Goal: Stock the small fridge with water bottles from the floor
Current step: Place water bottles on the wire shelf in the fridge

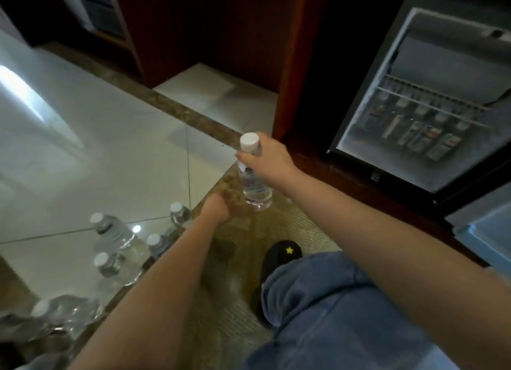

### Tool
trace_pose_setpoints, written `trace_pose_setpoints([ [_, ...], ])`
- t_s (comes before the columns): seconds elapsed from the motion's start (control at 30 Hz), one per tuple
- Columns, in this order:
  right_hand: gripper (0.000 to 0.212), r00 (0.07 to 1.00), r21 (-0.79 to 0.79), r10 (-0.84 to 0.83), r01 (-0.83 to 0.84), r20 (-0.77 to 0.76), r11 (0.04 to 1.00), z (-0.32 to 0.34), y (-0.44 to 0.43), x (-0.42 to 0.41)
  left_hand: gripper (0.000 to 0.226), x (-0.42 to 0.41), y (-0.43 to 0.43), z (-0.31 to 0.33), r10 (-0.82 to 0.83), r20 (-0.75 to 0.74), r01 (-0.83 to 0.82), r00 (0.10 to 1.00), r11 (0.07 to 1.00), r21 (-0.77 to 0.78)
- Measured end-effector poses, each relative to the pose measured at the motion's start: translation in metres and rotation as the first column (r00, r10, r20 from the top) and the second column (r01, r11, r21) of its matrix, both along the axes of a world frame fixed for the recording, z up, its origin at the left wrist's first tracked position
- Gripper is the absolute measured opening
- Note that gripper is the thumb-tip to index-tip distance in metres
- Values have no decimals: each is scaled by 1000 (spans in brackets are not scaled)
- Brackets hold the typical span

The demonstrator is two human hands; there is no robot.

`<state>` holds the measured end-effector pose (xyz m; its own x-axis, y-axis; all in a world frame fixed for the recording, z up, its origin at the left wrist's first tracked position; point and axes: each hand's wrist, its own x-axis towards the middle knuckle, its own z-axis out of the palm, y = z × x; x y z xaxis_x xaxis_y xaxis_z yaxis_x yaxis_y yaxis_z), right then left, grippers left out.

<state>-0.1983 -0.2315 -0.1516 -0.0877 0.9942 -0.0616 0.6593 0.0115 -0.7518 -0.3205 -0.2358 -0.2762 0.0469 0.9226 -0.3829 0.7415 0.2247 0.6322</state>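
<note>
My right hand [269, 157] grips a clear water bottle [254, 187] with a white cap by its neck, holding it upright just above the brown floor strip. My left hand [217, 208] hangs lower and to the left of the bottle, fingers curled down, holding nothing that I can see. Several more white-capped bottles [110, 231] stand on the pale tiles at the lower left. The small fridge [431, 112] stands open at the upper right, with several bottles lying under its wire shelf.
The fridge door [486, 226] swings out at the right edge. Dark red wooden cabinet panels [293, 65] frame the fridge on its left. My knee in blue jeans [331, 300] and a black shoe [282, 255] fill the lower middle. A torn plastic wrap [66, 311] lies at the lower left.
</note>
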Motion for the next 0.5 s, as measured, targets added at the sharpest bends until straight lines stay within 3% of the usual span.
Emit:
trace_pose_setpoints([
  [0.07,38,999,-37,22,-23,-30,999,-17,1,-24,34,-25,8,-6,129,-37,-129,991,992,-2],
  [0.23,37,992,-137,-26,8,-126,991,-59,5,-57,69,-77,28,-34,390,-93,-392,916,920,-3],
  [0.37,38,985,-163,-67,41,-159,986,-81,12,-59,95,-93,29,-63,704,65,-702,707,710,-61],
  [0.5,36,966,-221,-156,109,-208,969,-106,19,-57,104,-94,30,-91,848,186,-811,495,529,-251],
])
